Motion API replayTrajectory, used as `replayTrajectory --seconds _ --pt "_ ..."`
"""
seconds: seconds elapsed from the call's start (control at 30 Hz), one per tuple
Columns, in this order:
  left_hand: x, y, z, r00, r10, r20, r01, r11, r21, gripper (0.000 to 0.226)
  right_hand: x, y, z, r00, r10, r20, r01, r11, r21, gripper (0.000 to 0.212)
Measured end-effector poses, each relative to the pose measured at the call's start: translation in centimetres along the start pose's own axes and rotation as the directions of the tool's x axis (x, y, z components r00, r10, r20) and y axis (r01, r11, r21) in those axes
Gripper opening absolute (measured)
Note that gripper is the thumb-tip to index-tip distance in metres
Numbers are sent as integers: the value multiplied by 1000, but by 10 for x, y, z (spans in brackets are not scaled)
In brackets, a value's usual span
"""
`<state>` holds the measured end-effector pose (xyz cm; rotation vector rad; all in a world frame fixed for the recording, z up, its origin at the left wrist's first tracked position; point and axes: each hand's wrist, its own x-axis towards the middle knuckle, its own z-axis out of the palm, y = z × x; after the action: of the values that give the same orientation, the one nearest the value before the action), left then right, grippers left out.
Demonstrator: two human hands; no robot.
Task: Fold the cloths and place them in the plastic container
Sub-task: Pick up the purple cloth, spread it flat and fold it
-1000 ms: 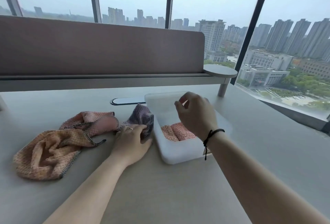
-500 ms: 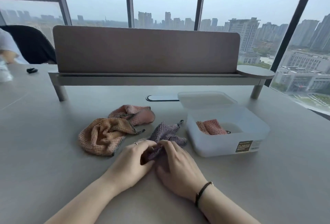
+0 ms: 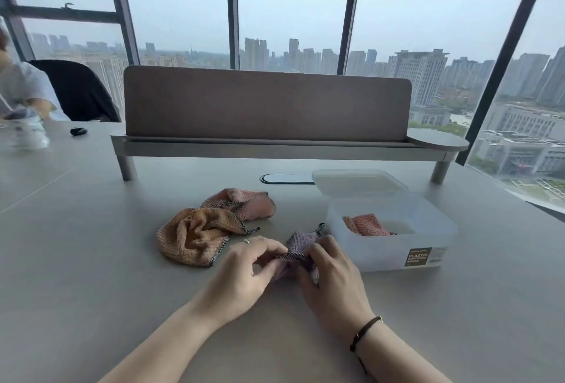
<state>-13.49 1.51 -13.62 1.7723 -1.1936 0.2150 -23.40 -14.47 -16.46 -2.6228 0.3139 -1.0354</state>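
A purple cloth (image 3: 299,245) lies crumpled on the table just left of the plastic container (image 3: 394,248). My left hand (image 3: 244,272) and my right hand (image 3: 333,281) both pinch its near edge, close together. Inside the translucent container lies a folded pink cloth (image 3: 365,225). Further left on the table, an orange cloth (image 3: 195,237) lies bunched up, with a pink cloth (image 3: 244,204) crumpled behind it.
The container's lid (image 3: 357,182) lies behind the container. A raised shelf with a brown divider panel (image 3: 266,104) crosses the back of the table. A cable slot (image 3: 287,178) sits under it. Another person (image 3: 21,92) sits at far left.
My right hand left the container and joined the left hand on the purple cloth. The cloth was drawn toward me and now its edge is pinched up. My head tilted back.
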Motion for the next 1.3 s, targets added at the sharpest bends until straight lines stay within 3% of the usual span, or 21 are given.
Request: replayTrajectory --seconds 0.13,0.27,0.37,0.47,0.53,0.67,0.73,0.83,0.97,1.13,1.2,1.3 --pt "0 13 -16 995 -8 -97 8 1000 0 17 5 -6 -12 996 -53 -68 55 998 42 24" --pt "5 18 -40 989 5 -149 6 998 70 16 16 -11 -26 998 -13 -63 18 996 92 41" --pt "10 21 -62 987 -104 -124 110 993 49 20 25 -12 -45 997 75 21 -77 994 72 48" --pt "12 29 -78 985 -160 -58 157 986 -56 5 25 -16 -54 960 54 274 -102 981 165 33" --pt "13 39 -83 990 -131 -44 128 989 -68 6 20 -25 -49 917 13 398 -116 965 234 40" --pt "18 57 -86 995 -43 -87 43 999 -1 1 7 -46 -28 934 -11 356 -80 968 240 41" --pt "19 65 -89 992 -16 -122 19 1000 19 2 3 -53 -24 940 -5 341 -96 956 278 31" --pt "21 78 -97 991 8 -136 -18 997 -78 5 2 -50 -25 936 50 348 -200 889 411 19" --pt "28 79 -114 978 -86 -191 27 956 -291 10 10 -29 -31 919 199 340 -373 717 589 32" --pt "30 76 -133 975 -135 -177 70 941 -332 20 21 -18 -54 914 291 282 -405 683 608 39" --pt "29 76 -139 971 -195 -138 117 892 -436 17 26 -16 -65 920 282 271 -391 675 626 35" --pt "27 72 -144 971 -239 -23 172 758 -629 9 28 -15 -72 887 278 369 -462 555 692 15"
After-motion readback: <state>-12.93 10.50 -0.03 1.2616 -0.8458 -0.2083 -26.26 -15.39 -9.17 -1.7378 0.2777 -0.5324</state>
